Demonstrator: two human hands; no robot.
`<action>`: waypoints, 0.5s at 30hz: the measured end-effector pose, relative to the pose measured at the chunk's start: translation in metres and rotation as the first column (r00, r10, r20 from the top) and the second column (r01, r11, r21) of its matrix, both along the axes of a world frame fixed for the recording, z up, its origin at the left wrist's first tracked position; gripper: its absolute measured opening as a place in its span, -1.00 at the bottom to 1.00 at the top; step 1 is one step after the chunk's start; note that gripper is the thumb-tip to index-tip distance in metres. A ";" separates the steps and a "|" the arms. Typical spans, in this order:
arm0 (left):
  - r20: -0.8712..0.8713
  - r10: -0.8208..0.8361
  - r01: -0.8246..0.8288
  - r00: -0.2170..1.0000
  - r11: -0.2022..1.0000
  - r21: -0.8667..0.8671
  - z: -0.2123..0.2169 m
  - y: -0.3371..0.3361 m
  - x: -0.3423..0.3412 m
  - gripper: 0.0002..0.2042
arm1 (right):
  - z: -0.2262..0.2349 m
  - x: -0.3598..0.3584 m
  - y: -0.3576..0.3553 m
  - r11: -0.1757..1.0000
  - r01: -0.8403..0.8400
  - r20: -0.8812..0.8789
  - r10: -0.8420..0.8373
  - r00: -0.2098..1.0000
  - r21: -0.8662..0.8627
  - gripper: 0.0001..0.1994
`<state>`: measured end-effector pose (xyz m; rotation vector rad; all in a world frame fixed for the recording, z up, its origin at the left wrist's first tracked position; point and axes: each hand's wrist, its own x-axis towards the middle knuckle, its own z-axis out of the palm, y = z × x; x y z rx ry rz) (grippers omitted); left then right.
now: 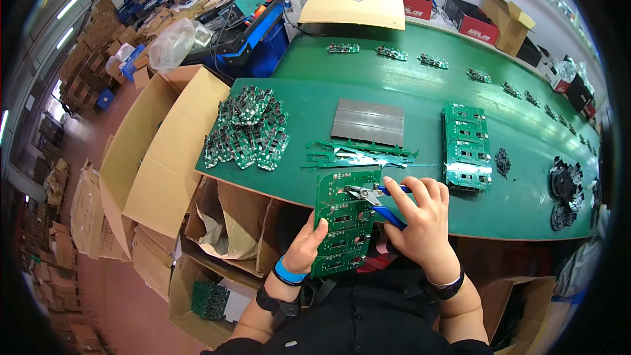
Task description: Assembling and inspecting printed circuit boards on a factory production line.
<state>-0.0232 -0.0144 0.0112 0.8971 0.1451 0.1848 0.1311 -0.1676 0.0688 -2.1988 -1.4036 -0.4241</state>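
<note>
A green circuit board panel, made of several joined boards, is tilted up in front of my body at the table's near edge. My left hand grips its left edge, with the thumb on the face. In my right hand is a pair of blue-handled cutting pliers, its handles spread somewhat. The pliers' metal jaws rest at a dark part near the panel's top; whether they touch it I cannot tell. Just beyond lie green scrap strips and a grey metal plate.
A heap of small circuit boards lies at left, a stack of panels at right. Past it are small black bits and crumpled black pieces. Single boards line the far green surface. Open cardboard boxes stand at left.
</note>
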 end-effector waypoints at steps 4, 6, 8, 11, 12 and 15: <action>0.001 0.006 -0.006 1.000 1.000 0.000 0.002 0.000 -0.001 -0.48 | 0.001 0.000 0.000 1.000 -0.010 0.000 0.010 1.000 -0.006 -0.32; -0.014 0.010 -0.009 1.000 1.000 0.028 0.004 -0.001 -0.001 -0.48 | 0.001 -0.001 -0.001 1.000 -0.004 0.003 0.005 1.000 -0.013 -0.32; -0.012 0.010 -0.010 1.000 1.000 0.027 0.004 -0.001 -0.002 -0.48 | -0.001 -0.001 -0.001 1.000 -0.008 -0.006 0.008 1.000 -0.006 -0.32; -0.015 0.008 -0.008 1.000 0.999 0.033 0.006 0.000 -0.001 -0.49 | -0.003 -0.001 0.000 1.000 -0.008 -0.003 0.008 1.000 0.004 -0.33; -0.022 0.006 -0.005 1.000 0.999 0.039 0.006 0.000 -0.002 -0.49 | -0.003 -0.002 0.000 1.000 -0.005 0.007 0.005 1.000 0.007 -0.33; -0.024 -0.009 0.010 1.000 0.999 0.045 0.004 0.001 -0.002 -0.49 | -0.002 -0.003 0.000 1.000 0.010 0.050 -0.010 0.999 -0.001 -0.34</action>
